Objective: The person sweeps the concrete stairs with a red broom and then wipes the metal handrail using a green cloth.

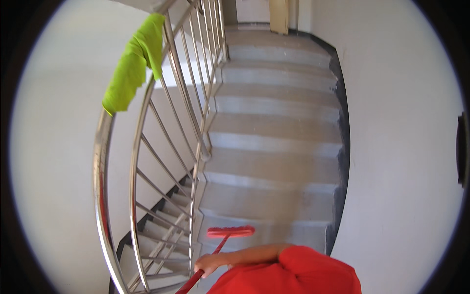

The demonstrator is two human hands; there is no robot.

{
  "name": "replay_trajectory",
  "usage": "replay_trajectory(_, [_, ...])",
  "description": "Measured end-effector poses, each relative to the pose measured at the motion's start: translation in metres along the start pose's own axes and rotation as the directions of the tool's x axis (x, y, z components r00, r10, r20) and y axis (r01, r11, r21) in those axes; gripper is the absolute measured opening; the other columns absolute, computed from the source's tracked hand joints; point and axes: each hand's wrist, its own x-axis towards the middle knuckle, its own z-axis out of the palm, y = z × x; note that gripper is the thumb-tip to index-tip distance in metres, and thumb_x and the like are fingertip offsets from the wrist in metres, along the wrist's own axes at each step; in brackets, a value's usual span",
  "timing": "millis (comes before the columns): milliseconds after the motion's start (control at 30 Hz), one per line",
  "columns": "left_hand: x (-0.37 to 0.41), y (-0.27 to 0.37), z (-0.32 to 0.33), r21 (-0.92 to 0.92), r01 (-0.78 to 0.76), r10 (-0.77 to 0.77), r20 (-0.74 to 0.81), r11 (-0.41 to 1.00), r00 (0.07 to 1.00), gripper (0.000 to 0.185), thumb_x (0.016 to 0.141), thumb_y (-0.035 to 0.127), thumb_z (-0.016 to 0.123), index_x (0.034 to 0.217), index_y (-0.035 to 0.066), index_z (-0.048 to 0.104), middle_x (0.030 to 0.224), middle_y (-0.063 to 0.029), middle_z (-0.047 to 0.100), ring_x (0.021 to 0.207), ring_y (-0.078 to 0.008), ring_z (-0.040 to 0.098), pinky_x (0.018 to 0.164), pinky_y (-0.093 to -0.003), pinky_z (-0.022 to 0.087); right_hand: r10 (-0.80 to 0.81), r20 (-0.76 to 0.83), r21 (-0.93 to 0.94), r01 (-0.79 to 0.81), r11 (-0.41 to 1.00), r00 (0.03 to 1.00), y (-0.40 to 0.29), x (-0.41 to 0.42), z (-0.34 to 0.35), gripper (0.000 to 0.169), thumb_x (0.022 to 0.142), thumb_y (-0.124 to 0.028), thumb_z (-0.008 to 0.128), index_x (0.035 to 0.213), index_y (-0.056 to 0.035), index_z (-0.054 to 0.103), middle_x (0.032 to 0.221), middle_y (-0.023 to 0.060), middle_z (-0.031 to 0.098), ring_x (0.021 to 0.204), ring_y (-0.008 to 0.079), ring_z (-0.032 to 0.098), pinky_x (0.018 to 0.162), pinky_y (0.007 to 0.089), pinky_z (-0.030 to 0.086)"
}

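My right hand [211, 264] grips the red handle [190, 282] of a broom, with the arm reaching leftward across my body. The red broom head [230, 231] rests on or just over a grey concrete stair step [293, 237] close in front of me, near the railing side. Its bristle edge faces away from me. My left hand is out of view, and the handle's lower end runs out of the bottom of the picture.
A stainless steel railing [101, 158] curves along the left, with a bright green cloth [128, 70] draped over it. Concrete stairs [275, 126] stretch ahead to a door [253, 11]. Another flight [165, 224] shows beyond the balusters. A white wall [396, 147] borders the right.
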Motion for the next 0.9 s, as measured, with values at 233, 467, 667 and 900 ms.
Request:
replay_trajectory(233, [0.009,-0.126,0.010,-0.508,0.447,-0.488,0.060,0.736,0.871,0.021,0.085,0.012,0.058,0.072,0.010,0.042,0.047,-0.0003,0.043,0.034,-0.0087,0.036,0.033,-0.0250,0.028,0.470,0.058,0.094,-0.474,0.876,0.881,0.016,-0.120,0.000,0.029,0.075,-0.035,0.059,0.083,-0.0075,0.064,0.076,0.0158,0.062,0.076,0.0334,0.060,0.066,0.0437,0.046])
replay_trajectory(467, [-0.069,-0.229,0.118,-0.544,0.797,-0.804,0.333,0.263,0.493,0.021,0.076,-0.001,0.060,0.065,0.008,0.043,0.058,-0.0085,0.051,0.051,-0.0187,0.050,0.050,-0.0334,0.041,0.788,-0.159,0.180,-0.768,0.615,0.594,0.043,-0.318,0.072,0.025,0.076,-0.034,0.065,0.080,-0.0102,0.063,0.076,0.0149,0.063,0.076,0.0348,0.060,0.066,0.0439,0.047])
replay_trajectory(667, [-0.080,-0.228,0.159,-0.253,0.951,-0.671,0.676,0.175,0.304,0.025,0.078,-0.003,0.061,0.058,0.003,0.047,0.064,-0.0100,0.057,0.067,-0.0207,0.057,0.066,-0.0325,0.045,0.770,-0.557,0.283,-0.801,0.527,0.310,0.078,-0.364,0.135,0.015,0.071,-0.021,0.068,0.080,-0.0093,0.064,0.076,0.0162,0.062,0.077,0.0364,0.060,0.067,0.0425,0.047])
replay_trajectory(900, [-0.056,-0.189,0.099,-0.196,0.917,-0.829,0.393,0.347,0.398,0.029,0.076,-0.006,0.062,0.058,0.002,0.041,0.065,-0.0093,0.057,0.065,-0.0174,0.057,0.065,-0.0315,0.047,0.679,-0.339,0.169,-0.667,0.725,0.652,0.110,-0.253,0.089,0.022,0.072,-0.028,0.070,0.079,-0.0081,0.063,0.075,0.0154,0.062,0.074,0.0347,0.061,0.062,0.0430,0.046])
